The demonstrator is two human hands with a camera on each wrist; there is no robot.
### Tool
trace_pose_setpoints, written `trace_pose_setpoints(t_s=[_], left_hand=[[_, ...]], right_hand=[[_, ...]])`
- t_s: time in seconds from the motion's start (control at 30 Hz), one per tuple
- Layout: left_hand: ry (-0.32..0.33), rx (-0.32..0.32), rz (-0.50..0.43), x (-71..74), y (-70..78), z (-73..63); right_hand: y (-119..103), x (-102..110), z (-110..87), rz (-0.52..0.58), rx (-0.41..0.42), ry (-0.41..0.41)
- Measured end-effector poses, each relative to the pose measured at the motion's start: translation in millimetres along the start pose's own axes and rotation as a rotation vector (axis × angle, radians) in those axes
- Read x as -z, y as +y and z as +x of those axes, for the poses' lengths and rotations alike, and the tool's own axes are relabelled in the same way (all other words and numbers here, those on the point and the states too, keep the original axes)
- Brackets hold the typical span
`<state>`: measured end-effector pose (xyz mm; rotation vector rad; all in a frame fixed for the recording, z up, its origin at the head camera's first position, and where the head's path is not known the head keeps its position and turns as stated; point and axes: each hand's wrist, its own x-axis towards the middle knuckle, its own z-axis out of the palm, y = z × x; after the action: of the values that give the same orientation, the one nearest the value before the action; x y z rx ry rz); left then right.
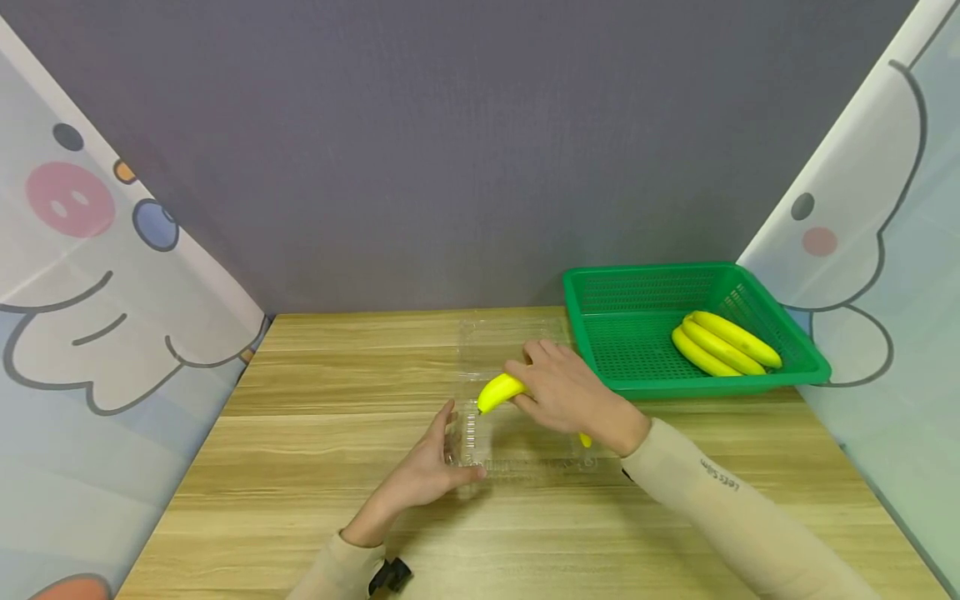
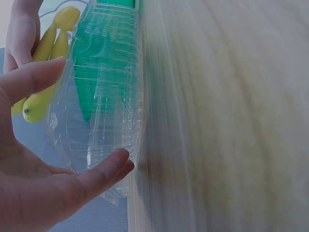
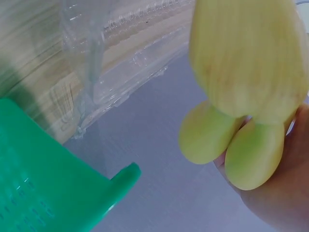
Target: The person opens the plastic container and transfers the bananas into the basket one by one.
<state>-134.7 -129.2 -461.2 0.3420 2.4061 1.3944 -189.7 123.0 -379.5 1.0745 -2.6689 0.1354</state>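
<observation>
Above the clear plastic clamshell box (image 1: 525, 462), my right hand (image 1: 566, 390) grips a bunch of yellow bananas (image 1: 498, 392). In the left wrist view, two bananas (image 2: 41, 104) of it show, joined at the stem end. Greenish-yellow rounded ends (image 3: 256, 154) hang near the palm in the right wrist view. My left hand (image 1: 429, 468) is at the box's left side, thumb and fingers spread apart. The left fingertips (image 2: 113, 162) lie against the clear ribbed wall (image 2: 108, 92). The box's lid (image 1: 491, 346) is folded back, away from me.
To the right rear stands a green plastic basket (image 1: 581, 321) with another bunch of bananas (image 1: 720, 346) in its right part. A wood-grain table (image 1: 300, 467) carries everything. A grey wall (image 1: 450, 167) closes off the back, with cartoon-printed panels (image 1: 112, 292) on both sides.
</observation>
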Motion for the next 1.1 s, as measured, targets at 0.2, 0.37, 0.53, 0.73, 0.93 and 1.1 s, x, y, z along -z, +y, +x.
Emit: trace_pose_setpoints(t_s=[0.2,0.37,0.53,0.73,0.93,1.1], left_hand=[[-0.003,-0.003,-0.001,0.1,0.0,-0.3],[-0.006,-0.003,-0.001,0.2,-0.1,-0.5],[-0.006,-0.002,-0.008,0.2,-0.2,-1.1],[-0.002,0.0,-0.011,0.3,-1.4,-0.9],[-0.003,-0.002,-0.011,0.1,-1.1,-0.8],[-0.004,-0.01,-0.011,0.5,-1.3,-0.7]], right_hand=[[1.4,2.2,-0.3,-0.003,0.002,0.005],[4.4,5.1,0.5,0.003,-0.002,0.0],[7.2,7.9,1.5,-0.001,-0.001,-0.003],[10.6,9.9,2.4,-0.013,0.018,0.014],[16.2,14.2,1.9,-0.017,0.015,0.013],[19.9,20.3,2.6,-0.011,0.008,-0.009]])
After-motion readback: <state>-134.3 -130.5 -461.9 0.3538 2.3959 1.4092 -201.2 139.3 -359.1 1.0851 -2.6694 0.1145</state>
